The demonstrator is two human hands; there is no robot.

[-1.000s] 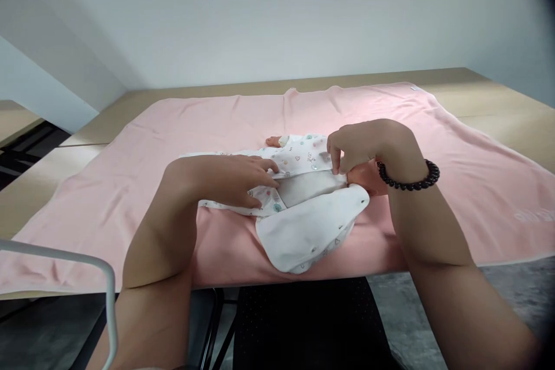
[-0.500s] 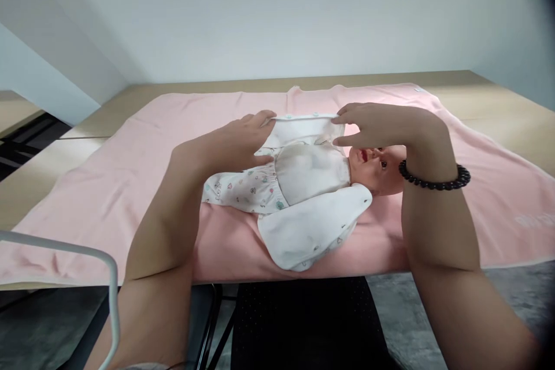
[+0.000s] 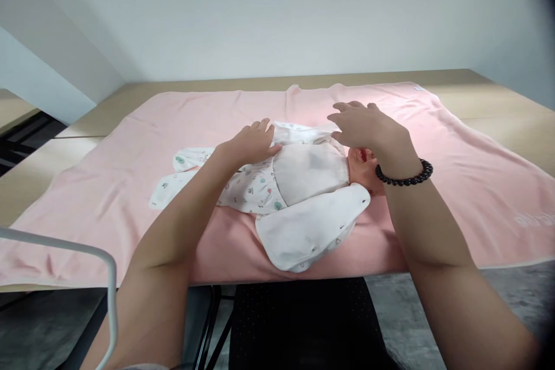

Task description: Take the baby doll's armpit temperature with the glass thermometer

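A baby doll (image 3: 359, 169) lies on its back across a pink blanket (image 3: 130, 185), its head to the right and partly covered by my right wrist. It wears patterned pants (image 3: 251, 189) and a white jacket (image 3: 310, 228) spread apart at the front, over a white chest. The near jacket flap lies folded toward me; the far one lies beyond the body. My left hand (image 3: 252, 143), fingers apart, is over the doll's waist by the far flap. Near the doll's neck, my right hand (image 3: 362, 127) hovers with spread fingers and nothing in it.
Under the blanket stands a light wooden table (image 3: 451, 82) against a pale wall (image 3: 277, 17). A grey metal tube (image 3: 108, 266) curves in at lower left. A black chair (image 3: 202, 324) is below the table's front edge.
The far jacket flap, held up between both hands earlier, has been let go and is down beyond the doll. My fingers have opened, and my right forearm has shifted left.
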